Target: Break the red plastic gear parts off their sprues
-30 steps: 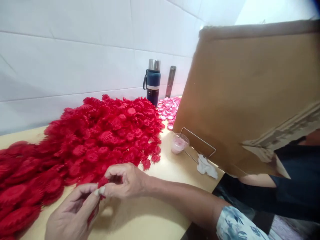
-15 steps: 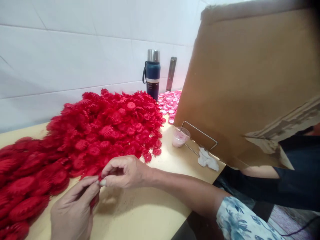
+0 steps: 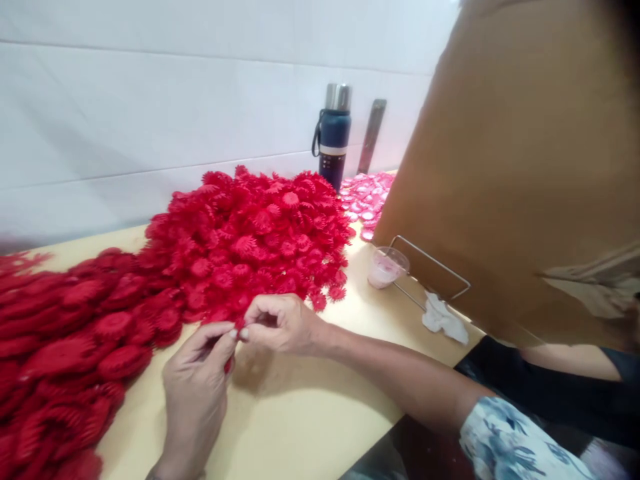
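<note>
My left hand [image 3: 200, 370] is closed, thumb and fingers pinching a small red fabric flower piece [image 3: 229, 365], most of which the fingers hide. Meeting it at the fingertips, my right hand [image 3: 285, 323] pinches the same red piece from the other side. Both hands hover just above the table [image 3: 300, 413], in front of a large heap of red fabric flowers [image 3: 260, 233] with notched, petal-like edges. On the left lie larger stacks of red scalloped fabric discs [image 3: 65, 347].
Behind the heap stand a blue bottle [image 3: 334, 137] and a dark upright strip [image 3: 371, 137]. Pink-white discs [image 3: 367, 193] lie nearby. A plastic cup [image 3: 386, 268], wire frame [image 3: 440, 259] and white crumpled cloth [image 3: 444, 320] sit before a cardboard sheet [image 3: 520, 167]. Someone's arm [image 3: 570, 362] shows behind it.
The view has swung left, so everything sits further right in the picture. Both hands keep their pinch on the red piece, fingertips still together.
</note>
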A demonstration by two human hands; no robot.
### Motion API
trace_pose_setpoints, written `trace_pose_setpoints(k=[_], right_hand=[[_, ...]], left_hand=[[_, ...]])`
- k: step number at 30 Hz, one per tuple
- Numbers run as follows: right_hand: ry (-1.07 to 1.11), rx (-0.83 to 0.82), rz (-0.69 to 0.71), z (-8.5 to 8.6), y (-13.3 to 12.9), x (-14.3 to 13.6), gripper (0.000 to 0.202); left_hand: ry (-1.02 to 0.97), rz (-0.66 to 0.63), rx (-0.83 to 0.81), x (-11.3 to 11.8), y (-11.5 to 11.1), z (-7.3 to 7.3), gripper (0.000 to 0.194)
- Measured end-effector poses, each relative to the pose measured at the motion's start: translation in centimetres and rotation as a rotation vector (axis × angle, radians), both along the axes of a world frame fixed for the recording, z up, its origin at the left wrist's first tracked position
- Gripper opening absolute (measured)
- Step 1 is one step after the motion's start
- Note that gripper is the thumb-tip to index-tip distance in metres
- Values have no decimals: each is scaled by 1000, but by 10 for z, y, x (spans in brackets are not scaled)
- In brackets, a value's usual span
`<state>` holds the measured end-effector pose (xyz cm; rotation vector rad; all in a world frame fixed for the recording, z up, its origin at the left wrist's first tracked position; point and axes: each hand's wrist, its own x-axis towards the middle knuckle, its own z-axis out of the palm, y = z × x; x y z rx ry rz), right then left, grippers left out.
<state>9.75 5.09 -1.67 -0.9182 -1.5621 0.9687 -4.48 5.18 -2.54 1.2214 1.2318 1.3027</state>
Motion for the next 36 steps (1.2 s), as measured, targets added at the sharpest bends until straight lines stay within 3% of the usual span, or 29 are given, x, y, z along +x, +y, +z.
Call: trace_pose_setpoints(k=[4, 16, 26, 36], right_hand=[[-26, -46, 16, 6, -4, 1, 14], [-95, -45, 96, 5, -8, 4, 12], [-89, -34, 107, 6, -12, 1, 11], [40, -156, 197, 5, -13, 1, 14]], left_hand=[[-97, -54, 12, -1, -1, -4, 9], [6, -104, 144, -4, -3, -10, 7], [-11, -86, 146, -4, -2, -7, 8], [87, -75, 192, -3, -8, 2, 13]])
